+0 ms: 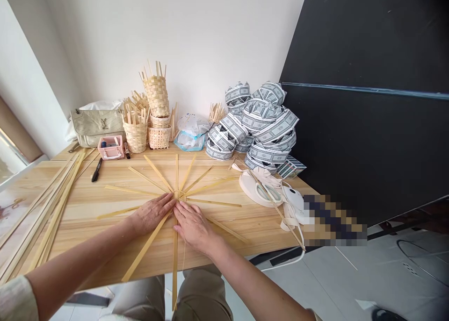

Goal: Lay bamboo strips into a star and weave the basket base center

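two bare hands lie flat at the hub of a star of pale yellow, flat wooden-looking strips (177, 171)

the readable branding is small: the quilted beige handbag (87, 124) wears an interlaced metal emblem that looks like "ysl". the black-and-white patterned paper bands (259, 117), piled near the wall, carry repeated printed motifs, but any lettering is too fine to read. so is the print on the small dark card (292, 167) beside them.

the star of strips lies on the light wood-grained table (217, 234), near its front edge. its narrow spokes fan out in all directions, uneven in length, and one runs past the edge towards the person's knees. a thin strand loops at the hub (and trails down beside the right hand).

the left hand (154, 213) and right hand (192, 225) are unclenched, fingers extended over the crossing; whether either pinches the strand, i cannot tell.

behind stand the woven pale wooden baskets (156, 96), spiky-rimmed in places, near the pink plastic basket (111, 152) and the black marker pen (96, 170). the white rolled ribbon (249, 190) sits to the right.
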`<action>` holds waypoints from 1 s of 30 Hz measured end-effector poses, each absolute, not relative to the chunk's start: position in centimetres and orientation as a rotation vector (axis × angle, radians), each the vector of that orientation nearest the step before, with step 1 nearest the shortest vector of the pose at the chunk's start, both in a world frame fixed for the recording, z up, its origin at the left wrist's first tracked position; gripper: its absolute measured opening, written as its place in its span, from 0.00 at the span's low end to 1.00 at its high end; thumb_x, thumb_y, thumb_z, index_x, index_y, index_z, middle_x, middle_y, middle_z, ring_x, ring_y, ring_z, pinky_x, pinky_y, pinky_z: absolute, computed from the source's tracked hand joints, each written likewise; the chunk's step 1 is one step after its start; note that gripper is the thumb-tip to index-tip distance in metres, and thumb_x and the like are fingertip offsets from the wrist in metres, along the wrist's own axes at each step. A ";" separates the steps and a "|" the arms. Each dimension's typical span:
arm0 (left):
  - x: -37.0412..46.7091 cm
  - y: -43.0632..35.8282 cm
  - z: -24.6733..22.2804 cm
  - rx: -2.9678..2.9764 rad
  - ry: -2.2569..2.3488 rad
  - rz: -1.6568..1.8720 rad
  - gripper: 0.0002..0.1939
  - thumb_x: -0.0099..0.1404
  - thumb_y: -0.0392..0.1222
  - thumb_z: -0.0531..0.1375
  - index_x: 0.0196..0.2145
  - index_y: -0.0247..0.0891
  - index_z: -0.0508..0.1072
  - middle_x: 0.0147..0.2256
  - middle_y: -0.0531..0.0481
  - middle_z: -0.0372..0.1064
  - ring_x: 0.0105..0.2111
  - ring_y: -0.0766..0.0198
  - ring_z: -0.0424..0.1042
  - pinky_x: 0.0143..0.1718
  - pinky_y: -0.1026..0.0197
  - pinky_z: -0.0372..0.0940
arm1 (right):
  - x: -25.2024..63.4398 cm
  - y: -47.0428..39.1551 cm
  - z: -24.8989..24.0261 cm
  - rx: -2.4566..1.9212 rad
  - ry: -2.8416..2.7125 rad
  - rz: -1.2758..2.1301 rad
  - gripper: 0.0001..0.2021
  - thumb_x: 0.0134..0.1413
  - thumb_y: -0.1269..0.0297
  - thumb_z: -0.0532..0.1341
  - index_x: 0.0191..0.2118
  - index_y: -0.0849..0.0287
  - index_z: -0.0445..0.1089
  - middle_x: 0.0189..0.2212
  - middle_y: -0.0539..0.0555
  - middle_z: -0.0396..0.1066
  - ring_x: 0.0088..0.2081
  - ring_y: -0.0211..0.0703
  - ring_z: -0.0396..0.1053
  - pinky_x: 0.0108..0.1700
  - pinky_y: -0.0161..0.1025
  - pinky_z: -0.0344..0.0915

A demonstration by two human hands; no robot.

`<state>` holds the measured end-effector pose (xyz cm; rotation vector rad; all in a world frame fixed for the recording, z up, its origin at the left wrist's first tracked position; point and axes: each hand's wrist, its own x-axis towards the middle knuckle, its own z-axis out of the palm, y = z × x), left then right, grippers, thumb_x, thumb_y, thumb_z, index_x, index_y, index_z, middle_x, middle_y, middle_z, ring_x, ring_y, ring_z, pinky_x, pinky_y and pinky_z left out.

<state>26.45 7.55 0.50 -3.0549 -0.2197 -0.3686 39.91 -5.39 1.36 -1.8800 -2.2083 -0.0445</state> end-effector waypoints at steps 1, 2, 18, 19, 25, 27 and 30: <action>26.5 7.6 0.5 -3.063 -0.216 -0.365 0.19 0.66 0.42 0.45 0.52 0.30 0.58 0.53 0.36 0.57 0.55 0.55 0.54 0.52 0.54 0.56 | 40.1 -5.3 1.2 -1.859 -2.226 -0.068 0.22 0.54 0.61 0.53 0.53 0.68 0.58 0.54 0.62 0.58 0.57 0.46 0.49 0.56 0.45 0.47; 26.5 7.6 0.6 -3.072 -0.213 -0.362 0.19 0.66 0.42 0.45 0.52 0.31 0.58 0.53 0.36 0.58 0.55 0.55 0.54 0.52 0.54 0.57 | 40.4 -5.3 1.1 -1.837 -2.244 -0.090 0.22 0.54 0.61 0.53 0.53 0.68 0.58 0.53 0.62 0.58 0.57 0.46 0.50 0.56 0.45 0.47; 26.8 7.4 1.0 -3.123 -0.229 -0.445 0.13 0.64 0.36 0.47 0.47 0.36 0.61 0.48 0.40 0.63 0.51 0.58 0.60 0.46 0.57 0.63 | 42.3 -4.6 1.7 -1.593 -2.445 -0.236 0.09 0.52 0.65 0.57 0.40 0.62 0.63 0.43 0.58 0.64 0.49 0.42 0.60 0.52 0.42 0.54; 26.7 7.4 1.0 -3.126 -0.228 -0.446 0.13 0.64 0.36 0.47 0.46 0.36 0.61 0.48 0.40 0.62 0.51 0.58 0.60 0.46 0.57 0.63 | 42.5 -4.5 1.6 -1.583 -2.457 -0.233 0.09 0.52 0.65 0.57 0.40 0.62 0.63 0.42 0.58 0.65 0.48 0.42 0.60 0.52 0.42 0.54; 26.8 7.2 1.4 -3.133 -0.219 -0.452 0.12 0.64 0.37 0.48 0.45 0.37 0.62 0.47 0.41 0.63 0.50 0.58 0.60 0.45 0.58 0.63 | 42.7 -5.0 1.5 -1.584 -2.420 -0.221 0.12 0.51 0.63 0.58 0.41 0.62 0.63 0.45 0.58 0.63 0.50 0.45 0.59 0.52 0.41 0.55; 26.8 7.2 1.7 -3.153 -0.212 -0.435 0.11 0.64 0.38 0.48 0.44 0.38 0.62 0.46 0.42 0.63 0.50 0.58 0.61 0.45 0.58 0.64 | 42.6 -5.4 2.0 -1.594 -2.392 -0.190 0.13 0.50 0.63 0.58 0.41 0.62 0.63 0.44 0.58 0.63 0.49 0.45 0.58 0.51 0.40 0.55; 26.9 7.2 1.8 -3.180 -0.216 -0.406 0.11 0.64 0.39 0.48 0.45 0.37 0.61 0.47 0.42 0.63 0.51 0.59 0.60 0.47 0.58 0.62 | 42.6 -5.8 2.9 -1.669 -2.335 -0.157 0.12 0.49 0.61 0.59 0.38 0.62 0.64 0.39 0.56 0.64 0.44 0.44 0.61 0.46 0.39 0.58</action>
